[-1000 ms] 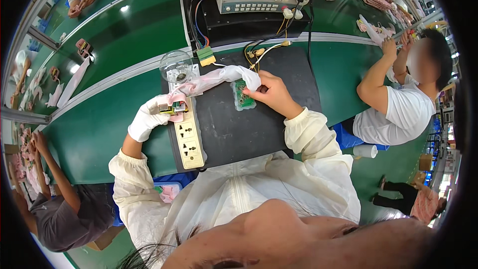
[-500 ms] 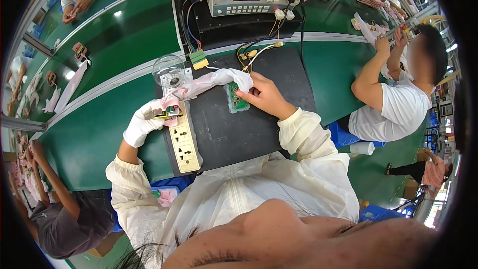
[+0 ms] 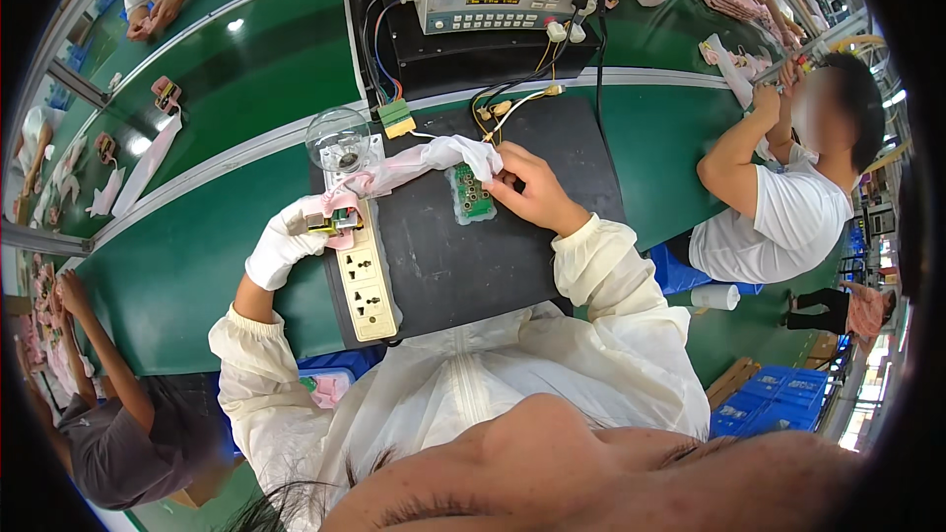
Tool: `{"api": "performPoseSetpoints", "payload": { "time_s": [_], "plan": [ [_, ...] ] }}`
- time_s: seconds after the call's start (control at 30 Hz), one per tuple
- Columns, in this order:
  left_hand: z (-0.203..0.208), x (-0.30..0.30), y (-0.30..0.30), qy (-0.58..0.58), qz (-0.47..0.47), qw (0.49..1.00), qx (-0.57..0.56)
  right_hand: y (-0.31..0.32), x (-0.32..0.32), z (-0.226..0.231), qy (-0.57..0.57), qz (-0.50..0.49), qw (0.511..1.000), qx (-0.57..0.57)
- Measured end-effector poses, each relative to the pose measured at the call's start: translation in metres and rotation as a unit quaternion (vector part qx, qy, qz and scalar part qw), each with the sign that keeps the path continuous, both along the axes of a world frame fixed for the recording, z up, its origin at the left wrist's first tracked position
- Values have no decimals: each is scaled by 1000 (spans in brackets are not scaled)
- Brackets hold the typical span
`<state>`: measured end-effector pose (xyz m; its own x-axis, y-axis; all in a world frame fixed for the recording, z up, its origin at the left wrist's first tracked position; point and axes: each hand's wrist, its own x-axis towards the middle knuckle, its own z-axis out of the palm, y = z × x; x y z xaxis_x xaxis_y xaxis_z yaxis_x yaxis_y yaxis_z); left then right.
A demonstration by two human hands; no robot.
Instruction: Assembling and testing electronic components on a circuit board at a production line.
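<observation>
My left hand (image 3: pixel 283 243), in a white glove, is closed on a small circuit assembly (image 3: pixel 340 221) with yellow parts and pink wrapping. It holds this beside the upper end of a cream socket strip (image 3: pixel 365 288). From the assembly a bundle in a thin white sleeve (image 3: pixel 434 152) stretches across to the right. My bare right hand (image 3: pixel 535 193) pinches the sleeve's far end between thumb and fingers. Just under that end, a green circuit board (image 3: pixel 472 195) with several round metal contacts lies on a black mat; its upper part is covered by the sleeve.
A clear glass bulb (image 3: pixel 338 139) stands beyond the socket strip. Behind the black mat (image 3: pixel 473 281) are loose cables with a white plug (image 3: pixel 554 91) and a bench meter (image 3: pixel 493 2). A green-yellow connector (image 3: pixel 396 119) sits near the bulb. Co-workers sit left and right.
My right thumb has drawn back from the green board toward the sleeve's end, baring more contacts. The assembly in my left hand has tilted slightly, showing more of its parts.
</observation>
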<state>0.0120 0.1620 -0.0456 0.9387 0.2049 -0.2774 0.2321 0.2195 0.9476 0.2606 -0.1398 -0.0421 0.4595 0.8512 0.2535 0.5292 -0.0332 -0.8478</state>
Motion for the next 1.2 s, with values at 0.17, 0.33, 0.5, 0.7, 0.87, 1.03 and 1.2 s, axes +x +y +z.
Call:
{"api": "performPoseSetpoints", "payload": {
  "time_s": [0.17,0.33,0.5,0.7,0.87,1.03,1.2],
  "plan": [
    [1,1,-2,-4,-1,1000,-1,-2,7,2,98,18,994,-47],
    [3,0,1,-20,-27,999,-10,-3,7,17,43,15,995,-84],
    [0,-1,4,-18,-38,999,-25,-1,10,10,64,12,992,-112],
    [-17,4,3,-81,-43,994,65,-1,5,6,141,-2,981,-130],
    [-21,4,4,-56,-40,993,94,-3,4,4,281,35,958,-53],
    [-17,5,5,47,-18,999,-13,-5,5,12,225,59,967,-102],
    [2,6,-6,17,-30,983,178,-9,3,23,168,65,974,-140]
  ]
}}
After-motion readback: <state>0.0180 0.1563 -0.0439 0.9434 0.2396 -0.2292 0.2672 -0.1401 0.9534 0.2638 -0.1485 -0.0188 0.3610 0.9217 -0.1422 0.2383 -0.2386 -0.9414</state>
